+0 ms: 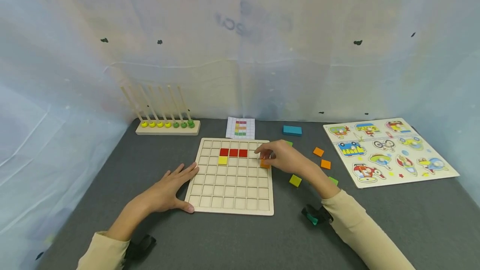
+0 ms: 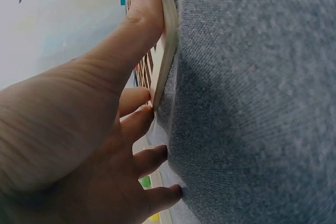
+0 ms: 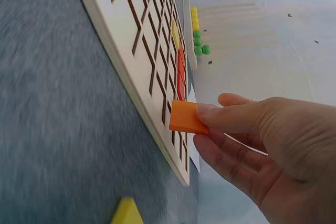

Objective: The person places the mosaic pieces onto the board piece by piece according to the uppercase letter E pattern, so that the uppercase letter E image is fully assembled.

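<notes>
A wooden grid board (image 1: 232, 186) lies on the grey cloth. Three red tiles (image 1: 233, 152) sit side by side in one of its upper rows, with a yellow tile (image 1: 223, 160) in the cell below the leftmost. Between thumb and fingers, my right hand (image 1: 286, 157) pinches an orange tile (image 3: 187, 117) above the board's right edge. My left hand (image 1: 165, 193) rests at the board's left side, fingers spread, with the thumb on the near left corner and fingertips at the left edge. A printed pattern card (image 1: 240, 128) lies behind the board.
Loose orange tiles (image 1: 325, 164), a yellow tile (image 1: 295, 180) and green tiles (image 1: 333, 181) lie to the right. A blue block (image 1: 292, 131) is farther back. A picture puzzle board (image 1: 390, 153) stretches along the right; a peg stand with beads (image 1: 168, 128) stands back left.
</notes>
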### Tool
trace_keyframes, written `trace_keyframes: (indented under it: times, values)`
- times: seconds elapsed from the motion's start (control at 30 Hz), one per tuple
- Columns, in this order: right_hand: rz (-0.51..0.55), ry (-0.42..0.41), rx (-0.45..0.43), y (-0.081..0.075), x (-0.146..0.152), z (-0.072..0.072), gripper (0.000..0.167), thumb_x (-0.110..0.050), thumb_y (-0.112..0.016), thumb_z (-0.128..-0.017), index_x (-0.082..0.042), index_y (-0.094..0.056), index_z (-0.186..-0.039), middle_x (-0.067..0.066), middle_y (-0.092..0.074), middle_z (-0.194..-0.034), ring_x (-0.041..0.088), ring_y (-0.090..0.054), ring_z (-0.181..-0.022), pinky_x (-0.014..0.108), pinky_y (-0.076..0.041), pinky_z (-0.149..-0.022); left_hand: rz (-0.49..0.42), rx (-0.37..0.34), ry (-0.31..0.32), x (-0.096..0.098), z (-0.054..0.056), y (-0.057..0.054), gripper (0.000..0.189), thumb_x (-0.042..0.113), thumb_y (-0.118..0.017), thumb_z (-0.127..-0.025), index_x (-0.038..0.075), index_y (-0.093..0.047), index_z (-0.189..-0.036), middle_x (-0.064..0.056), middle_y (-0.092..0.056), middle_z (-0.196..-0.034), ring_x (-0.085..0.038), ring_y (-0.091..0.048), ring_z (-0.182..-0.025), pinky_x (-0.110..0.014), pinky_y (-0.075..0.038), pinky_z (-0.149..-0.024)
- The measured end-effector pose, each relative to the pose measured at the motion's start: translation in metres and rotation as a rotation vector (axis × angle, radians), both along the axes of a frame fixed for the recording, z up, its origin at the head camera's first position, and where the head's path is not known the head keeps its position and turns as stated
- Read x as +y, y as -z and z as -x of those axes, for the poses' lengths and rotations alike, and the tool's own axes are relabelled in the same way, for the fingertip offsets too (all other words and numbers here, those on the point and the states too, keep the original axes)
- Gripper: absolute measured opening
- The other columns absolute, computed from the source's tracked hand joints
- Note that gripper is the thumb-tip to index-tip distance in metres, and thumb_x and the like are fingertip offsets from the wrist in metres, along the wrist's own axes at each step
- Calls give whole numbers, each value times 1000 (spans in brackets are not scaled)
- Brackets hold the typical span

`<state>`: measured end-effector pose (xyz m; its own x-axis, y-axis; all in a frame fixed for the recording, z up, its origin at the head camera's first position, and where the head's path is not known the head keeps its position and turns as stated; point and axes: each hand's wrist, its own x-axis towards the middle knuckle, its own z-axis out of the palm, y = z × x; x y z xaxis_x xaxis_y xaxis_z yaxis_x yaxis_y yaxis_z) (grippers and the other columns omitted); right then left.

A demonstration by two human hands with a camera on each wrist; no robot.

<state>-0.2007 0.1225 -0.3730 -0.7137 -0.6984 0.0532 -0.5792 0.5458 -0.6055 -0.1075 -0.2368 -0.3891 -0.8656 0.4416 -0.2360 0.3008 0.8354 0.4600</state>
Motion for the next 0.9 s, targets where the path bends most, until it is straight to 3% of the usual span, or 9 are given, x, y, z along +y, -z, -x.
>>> trace_keyframes:
  times: [0.6, 0.9]
  values:
    - [52, -71, 5, 1, -52, 3, 28, -3, -70, -89, -3, -69, -118, 5, -69, -99, 14, -61, -88, 27, -52, -77, -25, 2, 6, -1, -1, 0, 113, 51, -82, -68, 9, -26, -156, -14, -18, -162, -46, -11, -146, -70, -9, -110]
    - [91, -112, -33, 5, -81, -1, 29, -1, -69, -89, -2, -69, -118, 6, -70, -101, 15, -63, -91, 26, -53, -78, -18, -6, -2, -1, 0, -1, 113, 52, -81, -68, 9, -26, -156, -13, -18, -162, -47, -11, -146, -70, -9, -111]
